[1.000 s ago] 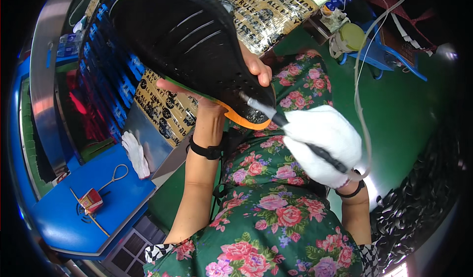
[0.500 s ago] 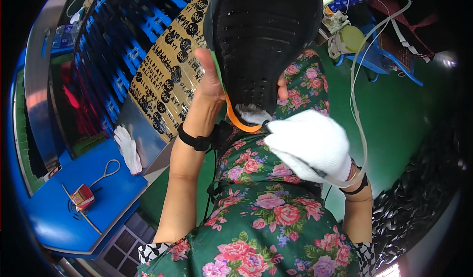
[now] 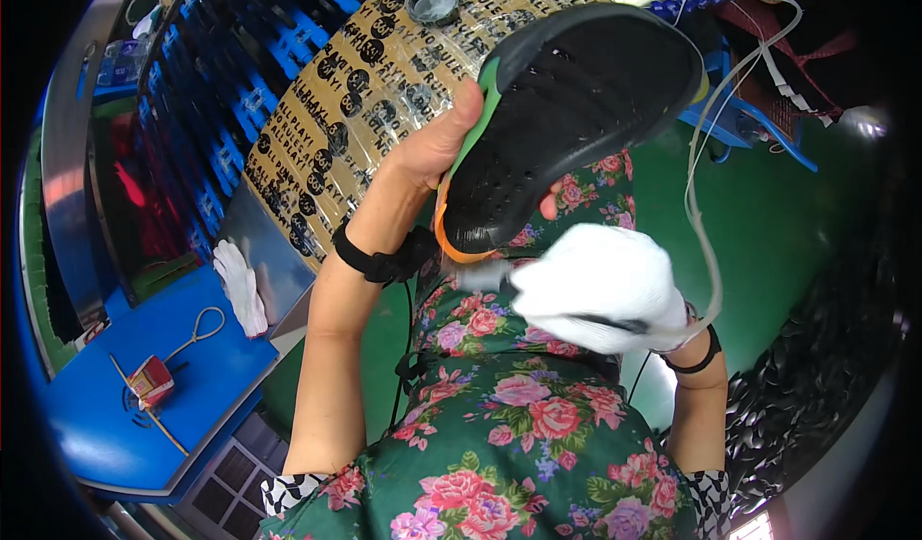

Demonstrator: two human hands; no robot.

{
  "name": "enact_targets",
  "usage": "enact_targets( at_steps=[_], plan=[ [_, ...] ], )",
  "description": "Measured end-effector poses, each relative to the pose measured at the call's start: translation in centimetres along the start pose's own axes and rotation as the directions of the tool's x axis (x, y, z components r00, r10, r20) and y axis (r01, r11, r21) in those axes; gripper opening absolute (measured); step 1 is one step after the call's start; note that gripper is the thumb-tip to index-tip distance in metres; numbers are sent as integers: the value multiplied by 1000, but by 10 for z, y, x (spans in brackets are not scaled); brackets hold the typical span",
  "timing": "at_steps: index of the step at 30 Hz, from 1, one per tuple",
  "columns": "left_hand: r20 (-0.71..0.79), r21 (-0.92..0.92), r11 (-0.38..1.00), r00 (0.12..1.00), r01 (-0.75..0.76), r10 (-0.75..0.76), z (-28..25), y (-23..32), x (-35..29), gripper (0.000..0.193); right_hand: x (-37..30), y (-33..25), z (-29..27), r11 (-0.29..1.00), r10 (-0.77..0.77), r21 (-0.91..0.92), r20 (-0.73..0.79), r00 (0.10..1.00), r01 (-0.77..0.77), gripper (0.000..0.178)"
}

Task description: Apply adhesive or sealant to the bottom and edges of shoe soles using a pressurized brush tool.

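A black shoe sole (image 3: 586, 89) with a green and orange edge is tilted above my lap. My bare left hand (image 3: 444, 146) grips it from below, the thumb on its green side and a fingertip showing past the far edge. In a white knit glove, my right hand (image 3: 600, 286) is closed round a brush (image 3: 483, 276) whose bristles are blurred by motion, just below the orange heel end. From the back of that grip a clear hose (image 3: 709, 262) runs up to the right. The brush handle is mostly hidden by the glove.
A tape-covered cardboard surface (image 3: 317, 151) lies ahead, with a small round black container (image 3: 433, 4) on it. On the blue table (image 3: 86, 425) at left are a white glove (image 3: 238, 286) and a small red box (image 3: 152, 383). Black pieces (image 3: 783, 415) are heaped at right.
The sole has swung to the right at its far end and come lower, uncovering the black container. The brush has moved off the heel's surface to just below its edge.
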State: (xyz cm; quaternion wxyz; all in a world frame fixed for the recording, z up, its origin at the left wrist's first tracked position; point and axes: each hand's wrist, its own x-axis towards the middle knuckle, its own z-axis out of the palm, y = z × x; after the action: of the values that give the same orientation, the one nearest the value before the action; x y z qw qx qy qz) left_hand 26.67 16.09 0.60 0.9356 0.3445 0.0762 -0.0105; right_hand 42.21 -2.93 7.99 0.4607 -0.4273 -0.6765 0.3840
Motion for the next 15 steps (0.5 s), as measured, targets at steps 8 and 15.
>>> enact_targets(
  at_steps=[8, 15],
  plan=[
    [-145, 151, 979, 982, 140, -119, 10, 15, 17, 84, -3, 6, 4, 929, -134, -350, -12, 991, 121, 25],
    [-178, 288, 898, 940, 332, -291, 9, 13, 17, 88, 1, -5, -7, 993, 94, -75, 76, 993, -88, 25]
  ],
)
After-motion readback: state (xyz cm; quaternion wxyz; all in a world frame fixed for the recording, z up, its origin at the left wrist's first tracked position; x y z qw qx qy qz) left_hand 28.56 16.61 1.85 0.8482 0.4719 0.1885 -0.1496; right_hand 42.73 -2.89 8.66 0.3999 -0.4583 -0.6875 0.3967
